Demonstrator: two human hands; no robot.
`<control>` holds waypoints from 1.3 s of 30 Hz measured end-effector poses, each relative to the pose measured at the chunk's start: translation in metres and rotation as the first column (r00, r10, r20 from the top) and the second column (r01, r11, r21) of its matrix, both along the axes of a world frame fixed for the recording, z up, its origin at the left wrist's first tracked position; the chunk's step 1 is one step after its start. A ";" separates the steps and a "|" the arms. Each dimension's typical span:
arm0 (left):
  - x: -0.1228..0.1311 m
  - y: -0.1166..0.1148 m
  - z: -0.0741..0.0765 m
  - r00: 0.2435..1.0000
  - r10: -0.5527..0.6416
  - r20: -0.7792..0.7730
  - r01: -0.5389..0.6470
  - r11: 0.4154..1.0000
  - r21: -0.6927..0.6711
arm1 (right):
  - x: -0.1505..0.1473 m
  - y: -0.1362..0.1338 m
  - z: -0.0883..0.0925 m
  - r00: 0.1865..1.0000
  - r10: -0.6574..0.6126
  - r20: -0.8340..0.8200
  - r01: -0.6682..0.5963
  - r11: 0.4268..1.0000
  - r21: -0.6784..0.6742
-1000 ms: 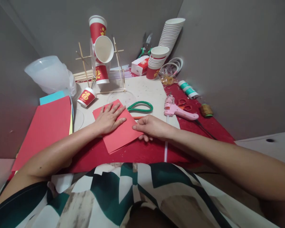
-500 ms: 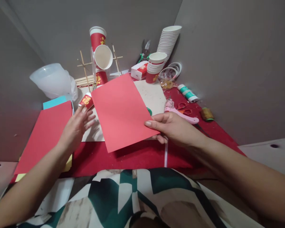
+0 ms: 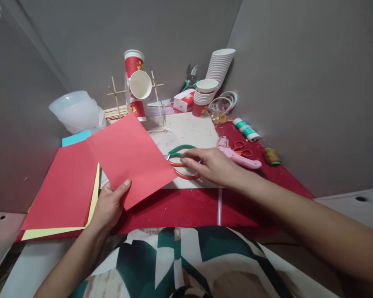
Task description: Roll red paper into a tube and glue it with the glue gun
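Note:
My left hand [image 3: 113, 203] grips a sheet of red paper [image 3: 133, 161] by its near left edge, thumb on top. The sheet is tilted above the table, its far left corner overlapping a stack of red paper [image 3: 62, 186]. My right hand [image 3: 209, 163] is closed at the handles of a pair of scissors [image 3: 188, 177], with thumb and fingers drawn together over the loops. These loops are green and orange. They lie over a pale board [image 3: 195, 128], and the red sheet hides most of the blades.
Paper cups joined in a tower [image 3: 135, 82] stand at the back beside crossed sticks [image 3: 115, 94]. To the right are stacked cups [image 3: 202, 99], pliers [image 3: 191, 76], a pink glue gun [image 3: 240, 159], small scissors [image 3: 242, 149] and a thread spool [image 3: 272, 157]. A plastic container [image 3: 76, 109] stands left.
The red sheet has passed from my right hand to my left and moved left and toward me. My right hand has let go of it and closed at the scissors' handles.

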State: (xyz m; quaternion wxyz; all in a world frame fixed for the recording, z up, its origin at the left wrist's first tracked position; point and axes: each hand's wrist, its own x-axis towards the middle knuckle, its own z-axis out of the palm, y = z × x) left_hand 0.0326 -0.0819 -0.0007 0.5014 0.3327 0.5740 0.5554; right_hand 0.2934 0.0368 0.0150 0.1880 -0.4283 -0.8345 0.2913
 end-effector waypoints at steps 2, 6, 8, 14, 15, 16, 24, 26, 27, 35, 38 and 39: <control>-0.008 -0.001 0.001 0.996 0.046 -0.071 -0.045 0.999 0.015 | 0.007 0.013 -0.003 0.957 -0.046 0.286 -0.016 0.977 0.211; -0.018 -0.003 -0.004 0.992 0.117 -0.054 -0.114 0.992 0.044 | 0.002 0.024 -0.005 0.790 0.012 0.613 -0.179 0.961 0.211; -0.019 -0.003 -0.007 0.988 0.152 -0.012 -0.151 0.987 0.056 | -0.006 0.024 -0.002 0.747 0.029 0.665 -0.212 0.957 0.196; -0.018 0.003 -0.014 0.942 0.259 0.216 -0.286 0.953 0.103 | -0.026 0.027 0.014 0.670 0.084 0.737 -0.246 0.962 0.115; -0.018 0.004 -0.015 0.927 0.281 0.248 -0.313 0.944 0.100 | -0.026 0.028 0.016 0.666 0.092 0.740 -0.243 0.965 0.098; -0.019 0.004 -0.015 0.916 0.293 0.274 -0.327 0.941 0.089 | -0.026 0.028 0.018 0.663 0.093 0.743 -0.233 0.969 0.087; -0.019 0.004 -0.012 0.871 0.305 0.385 -0.352 0.934 0.057 | 0.008 0.017 0.029 0.718 0.009 0.696 -0.111 0.988 0.103; -0.020 0.004 -0.012 0.851 0.329 0.409 -0.384 0.921 0.059 | 0.020 0.014 0.029 0.823 0.014 0.568 -0.075 0.994 0.083; -0.020 0.005 -0.011 0.842 0.340 0.420 -0.399 0.915 0.059 | 0.025 0.013 0.028 0.881 0.028 0.472 -0.057 0.997 0.047; -0.019 0.009 -0.008 0.831 0.347 0.435 -0.421 0.903 0.084 | 0.038 -0.023 -0.006 0.896 0.079 -0.437 -0.288 0.853 -0.436; -0.019 0.010 -0.008 0.829 0.366 0.424 -0.449 0.887 0.113 | 0.032 -0.042 -0.027 0.717 -0.037 -0.697 -0.512 0.650 -0.561; -0.018 0.011 -0.008 0.830 0.374 0.413 -0.455 0.883 0.116 | 0.029 -0.047 -0.032 0.685 -0.062 -0.726 -0.561 0.591 -0.580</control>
